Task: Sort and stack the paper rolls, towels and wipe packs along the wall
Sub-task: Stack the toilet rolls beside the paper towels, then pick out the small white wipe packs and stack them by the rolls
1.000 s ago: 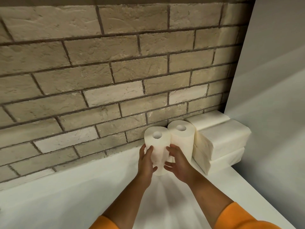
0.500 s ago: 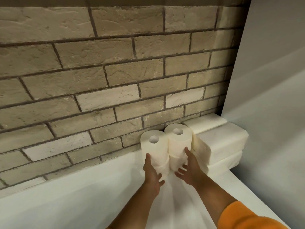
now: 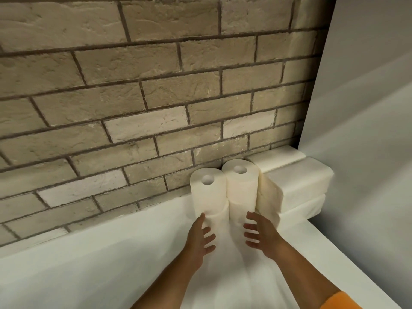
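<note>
Through the head camera I looked down on a white counter [image 3: 89, 264] running along a brick wall [image 3: 156, 97], with a grey side wall [image 3: 367, 108] closing the corner on the right. Two stacks of paper rolls stood against the bricks, side by side and touching. The top left roll [image 3: 208, 192] stood upright, its long axis vertical and its core hole facing up. It rested on the bottom left roll [image 3: 219, 217], which poked out from under it toward me and to the right. The top right roll [image 3: 240, 186] stood the same way, hole up, on the bottom right roll [image 3: 239, 210]. The left hand [image 3: 200, 237] sat low in front of the left stack, fingers spread and loosely bent, gripping nothing. Its thumb tip lay against the foot of the top left roll, and the other fingers were clear of the paper. The right hand [image 3: 260, 236] hovered just in front of the right stack, palm turned inward, fingers splayed and empty. I could not tell whether its thumb met the bottom right roll. Right of the rolls and touching them, the upper towel pack [image 3: 298, 181] lay flat on the lower towel pack [image 3: 301, 208] in the corner, with a third towel pack [image 3: 278, 158] behind them against the bricks. An orange sleeve [image 3: 338, 301] showed on the right arm at the bottom edge.
</note>
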`<move>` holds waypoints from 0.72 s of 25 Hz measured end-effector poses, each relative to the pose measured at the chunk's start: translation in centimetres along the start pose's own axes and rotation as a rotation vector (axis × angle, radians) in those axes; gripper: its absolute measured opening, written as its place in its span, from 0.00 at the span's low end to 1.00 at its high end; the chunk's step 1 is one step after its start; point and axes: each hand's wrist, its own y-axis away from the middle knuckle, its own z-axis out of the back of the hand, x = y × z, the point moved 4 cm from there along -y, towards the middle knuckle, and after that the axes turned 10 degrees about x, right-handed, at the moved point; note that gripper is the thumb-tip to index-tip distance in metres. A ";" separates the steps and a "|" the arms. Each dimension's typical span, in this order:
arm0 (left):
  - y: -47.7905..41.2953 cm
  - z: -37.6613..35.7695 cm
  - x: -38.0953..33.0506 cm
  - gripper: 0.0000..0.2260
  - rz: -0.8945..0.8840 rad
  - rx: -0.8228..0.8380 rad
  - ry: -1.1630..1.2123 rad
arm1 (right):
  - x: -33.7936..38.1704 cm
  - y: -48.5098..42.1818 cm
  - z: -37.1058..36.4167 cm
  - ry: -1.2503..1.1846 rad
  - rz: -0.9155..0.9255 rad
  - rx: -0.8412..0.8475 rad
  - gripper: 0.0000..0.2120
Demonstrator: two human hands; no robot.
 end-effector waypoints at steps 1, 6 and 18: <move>0.6 0.7 0.3 0.22 0.009 0.013 -0.075 | -0.3 0.6 -0.2 0.061 0.016 -0.010 0.13; 5.4 3.9 2.2 0.13 -0.016 0.002 -0.344 | -3.3 4.8 -3.4 0.205 0.104 0.042 0.08; 21.7 21.9 7.9 0.22 -0.062 -0.250 -0.220 | -17.0 12.0 -17.6 0.310 -0.079 0.330 0.10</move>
